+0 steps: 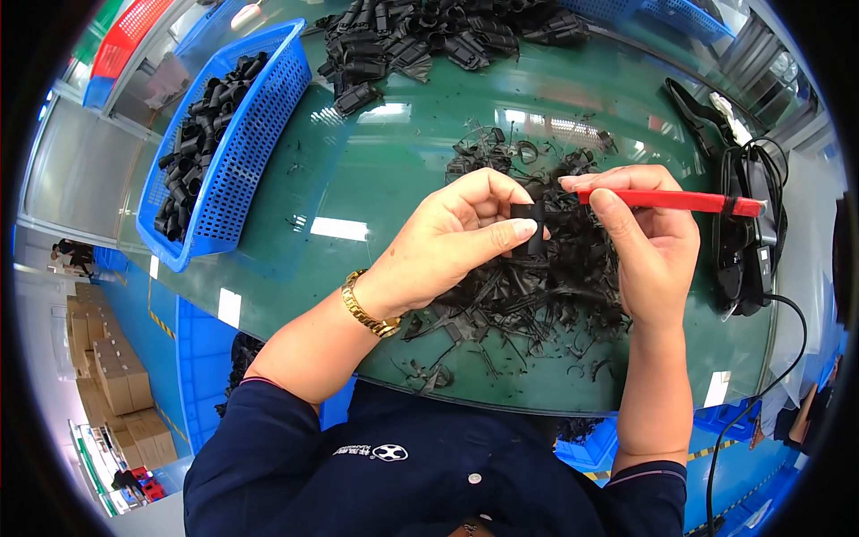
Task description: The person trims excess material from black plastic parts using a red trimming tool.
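Note:
Between the thumb and fingers of my left hand (465, 224) is a small black molded part (534, 228), partly covered by the fingers. My right hand (658, 246) grips a red-handled trimming knife (684, 199), its handle pointing off to the right; the tip end lies close to the black part, and the blade is too small to make out. Under both hands spreads a heap of black trimmings (537, 300), thin strips and flakes. A gold watch (367, 309) circles my left wrist.
A blue basket (246, 170) of black parts stands at the left on the green table (313, 286). More black parts (429, 36) are piled at the far edge. At the right lie a black device with cables (747, 224) and a strap (689, 116).

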Motion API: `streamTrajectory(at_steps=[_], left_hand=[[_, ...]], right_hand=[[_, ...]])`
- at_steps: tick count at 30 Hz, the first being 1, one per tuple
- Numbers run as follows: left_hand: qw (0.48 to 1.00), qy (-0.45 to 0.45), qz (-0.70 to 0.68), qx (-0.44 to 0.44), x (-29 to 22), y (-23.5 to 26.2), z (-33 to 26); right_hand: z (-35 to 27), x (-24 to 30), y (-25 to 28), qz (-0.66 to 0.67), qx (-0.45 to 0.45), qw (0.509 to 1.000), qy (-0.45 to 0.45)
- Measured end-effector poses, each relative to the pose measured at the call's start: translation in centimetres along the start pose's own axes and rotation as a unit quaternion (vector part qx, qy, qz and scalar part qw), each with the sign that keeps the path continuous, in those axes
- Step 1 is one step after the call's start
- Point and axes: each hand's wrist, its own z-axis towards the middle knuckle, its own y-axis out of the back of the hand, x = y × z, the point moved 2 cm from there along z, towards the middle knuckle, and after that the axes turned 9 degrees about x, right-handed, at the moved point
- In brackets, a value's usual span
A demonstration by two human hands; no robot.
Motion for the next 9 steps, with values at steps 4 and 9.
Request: streamTrajectory(at_steps=[4,9], left_hand=[[1.0,0.001,0.013,-0.017,0.0,0.06,-0.1],[0.999,-0.009,0.03,-0.029,-0.05,-0.11,-0.05]], right_hand=[[-0.11,0.25,-0.59,0.006,0.051,0.999,0.01],[-0.24,0.12,-1.03,-0.053,0.088,0.994,0.031]])
